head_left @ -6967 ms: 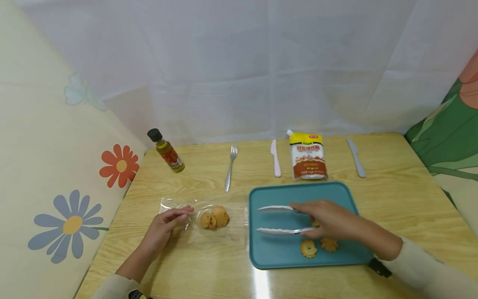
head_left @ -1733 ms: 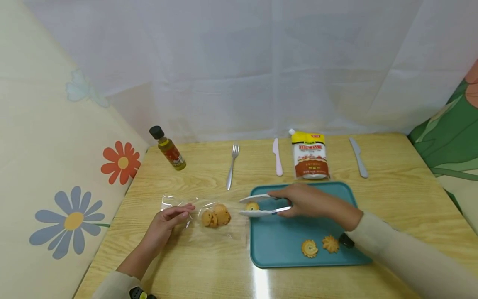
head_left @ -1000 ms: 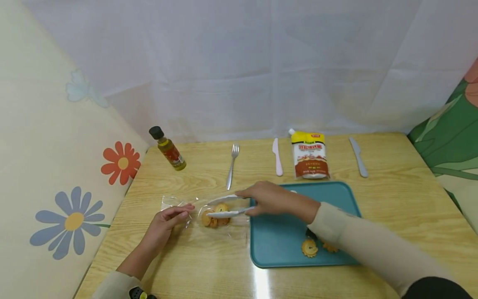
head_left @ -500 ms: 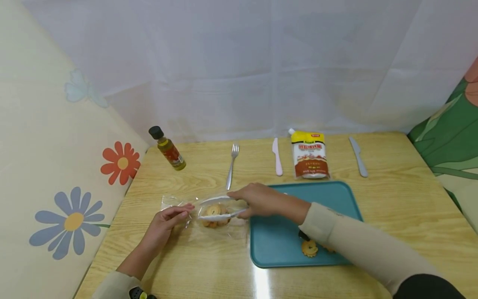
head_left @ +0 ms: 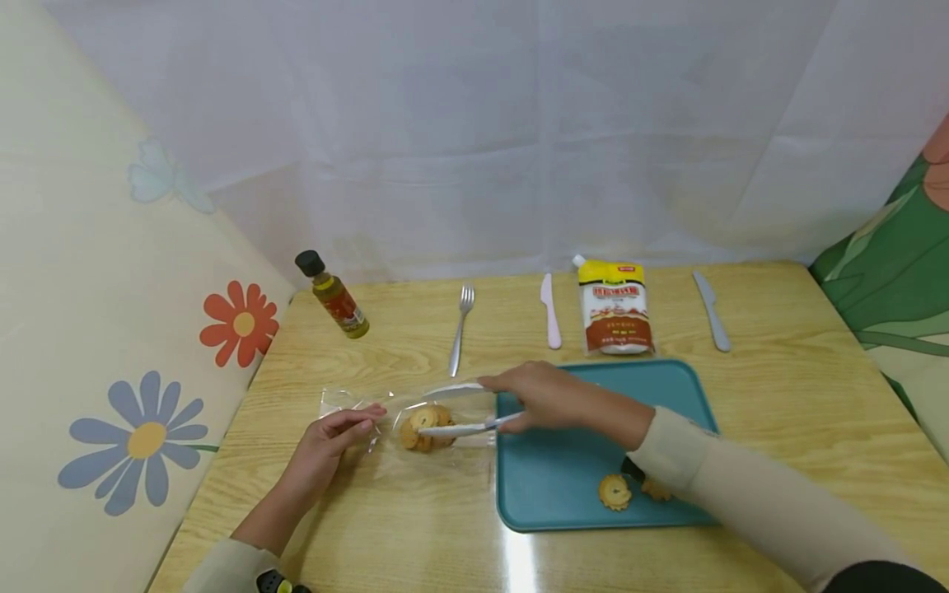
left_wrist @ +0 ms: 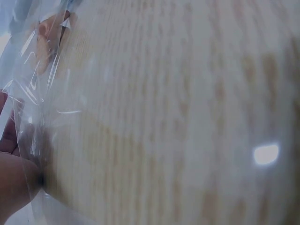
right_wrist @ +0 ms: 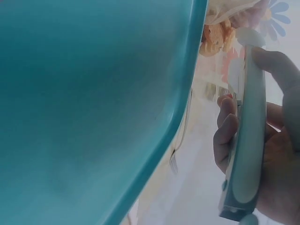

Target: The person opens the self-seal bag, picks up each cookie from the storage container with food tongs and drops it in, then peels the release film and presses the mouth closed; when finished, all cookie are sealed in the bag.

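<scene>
My left hand (head_left: pixel 326 449) pinches the left part of a clear plastic bag (head_left: pixel 470 461) lying on the table; in the left wrist view the film (left_wrist: pixel 35 101) partly veils its fingers. Several round cookies (head_left: pixel 424 420) sit in the bag, with a pale ring-shaped one on top. My right hand (head_left: pixel 552 397) grips a pair of white-tipped tongs (head_left: pixel 474 427), whose spread tips reach over the cookies and hold none. In the right wrist view, thumb and fingers wrap the tongs' handle (right_wrist: pixel 248 136). Whether the tips are inside the bag is hard to tell.
A teal tray (head_left: pixel 552 502) bears a ring-shaped cookie (head_left: pixel 614 492) and another (head_left: pixel 656 491) partly behind the right sleeve. Farther back lie a fork (head_left: pixel 460 329), a pink knife (head_left: pixel 551 313), a spouted pouch (head_left: pixel 616 309), a grey knife (head_left: pixel 712 313) and an oil bottle (head_left: pixel 339 303).
My right hand carried a ring-shaped cookie leftward from the tray with the tongs. It now rests on the other cookies; the tongs have let go and drawn back right. My left hand stays put.
</scene>
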A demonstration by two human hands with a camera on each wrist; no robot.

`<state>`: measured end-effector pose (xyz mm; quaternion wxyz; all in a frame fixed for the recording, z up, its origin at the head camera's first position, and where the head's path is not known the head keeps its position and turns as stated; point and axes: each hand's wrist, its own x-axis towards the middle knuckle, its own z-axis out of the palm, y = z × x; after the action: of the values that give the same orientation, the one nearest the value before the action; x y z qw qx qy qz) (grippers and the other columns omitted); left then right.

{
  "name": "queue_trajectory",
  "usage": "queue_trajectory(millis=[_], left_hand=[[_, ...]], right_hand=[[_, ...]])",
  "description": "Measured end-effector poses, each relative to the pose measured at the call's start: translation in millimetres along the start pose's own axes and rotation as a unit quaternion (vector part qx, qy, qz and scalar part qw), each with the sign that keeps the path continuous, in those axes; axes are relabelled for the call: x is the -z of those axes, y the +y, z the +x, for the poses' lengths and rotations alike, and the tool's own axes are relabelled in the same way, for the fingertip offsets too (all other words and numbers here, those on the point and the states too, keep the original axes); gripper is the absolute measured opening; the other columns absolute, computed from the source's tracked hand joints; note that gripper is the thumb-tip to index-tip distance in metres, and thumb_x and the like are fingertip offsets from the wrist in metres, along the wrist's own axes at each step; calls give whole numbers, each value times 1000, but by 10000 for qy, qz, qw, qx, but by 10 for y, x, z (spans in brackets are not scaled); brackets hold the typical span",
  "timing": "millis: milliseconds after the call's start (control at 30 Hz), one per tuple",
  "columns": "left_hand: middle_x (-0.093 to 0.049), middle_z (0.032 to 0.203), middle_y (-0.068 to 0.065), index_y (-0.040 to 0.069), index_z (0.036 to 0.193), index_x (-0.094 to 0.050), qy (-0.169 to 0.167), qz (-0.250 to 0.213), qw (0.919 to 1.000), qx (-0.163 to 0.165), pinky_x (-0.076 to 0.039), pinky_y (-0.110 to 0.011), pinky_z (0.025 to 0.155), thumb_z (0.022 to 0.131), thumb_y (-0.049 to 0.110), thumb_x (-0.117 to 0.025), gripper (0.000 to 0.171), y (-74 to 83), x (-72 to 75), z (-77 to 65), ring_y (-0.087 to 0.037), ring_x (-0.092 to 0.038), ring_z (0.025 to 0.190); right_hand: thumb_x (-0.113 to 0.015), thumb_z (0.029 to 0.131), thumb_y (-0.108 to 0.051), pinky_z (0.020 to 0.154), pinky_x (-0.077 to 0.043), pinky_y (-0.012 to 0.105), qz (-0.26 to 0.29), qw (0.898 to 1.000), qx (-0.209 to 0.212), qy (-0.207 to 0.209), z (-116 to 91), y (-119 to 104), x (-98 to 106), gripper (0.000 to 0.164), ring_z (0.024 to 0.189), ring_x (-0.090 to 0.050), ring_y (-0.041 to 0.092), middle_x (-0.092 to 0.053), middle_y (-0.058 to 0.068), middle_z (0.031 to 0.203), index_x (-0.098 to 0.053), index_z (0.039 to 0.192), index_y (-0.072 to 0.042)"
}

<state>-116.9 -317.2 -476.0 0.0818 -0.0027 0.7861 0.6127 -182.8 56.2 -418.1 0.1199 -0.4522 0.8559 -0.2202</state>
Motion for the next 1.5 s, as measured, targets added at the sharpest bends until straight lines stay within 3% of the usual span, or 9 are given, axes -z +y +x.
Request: queue_trajectory(millis=[200, 500, 867, 1167, 1500], left_hand=[[-72, 130, 0, -4, 127, -69, -9, -29, 10000, 7, -44, -10, 102, 103, 21, -66, 35, -3, 2, -12, 8, -55, 126], [-72, 130, -2, -6, 128, -68, 23, -39, 10000, 65, -45, -10, 101, 102, 20, -67, 36, 19, -19, -35, 7, -56, 125], [-71, 131, -2, -6, 128, -68, 17, 56, 10000, 79, -44, -10, 101, 103, 22, -66, 37, 24, -19, -32, 7, -56, 125], [-73, 127, 2, -7, 126, -69, 86, 10, 9999, 57, -44, -10, 100, 103, 18, -65, 34, 37, -30, -27, 7, -57, 123], [-74, 124, 8, -11, 127, -66, 107, -19, 9999, 35, -44, -9, 101, 103, 16, -65, 36, 29, -35, -18, 7, -58, 122]], right_hand=[[-80, 93, -31, 66, -48, 26, 96, 9996, -245, -42, -255, 50, 63, 70, 69, -56, 7, -73, 7, 104, -51, 152, -7], [-83, 90, -28, 80, -58, 30, 445, 9969, -618, -178, -633, 158, 102, 73, 92, -70, 18, -65, 11, 140, -51, 152, -9], [-85, 87, -32, 91, -58, 43, 624, 9918, -1021, -443, -1206, 425, 273, 85, 112, -66, 28, -55, 14, 150, -43, 156, -7], [-89, 82, -30, 99, -54, 49, 512, 9872, -1278, -808, -1501, 516, 387, 85, 125, -60, 30, -56, 11, 146, -47, 154, -10], [-86, 83, -46, 104, -50, 54, 364, 9879, -1013, -1115, -1728, 568, 405, 85, 132, -55, 33, -57, 8, 147, -49, 153, -17]])
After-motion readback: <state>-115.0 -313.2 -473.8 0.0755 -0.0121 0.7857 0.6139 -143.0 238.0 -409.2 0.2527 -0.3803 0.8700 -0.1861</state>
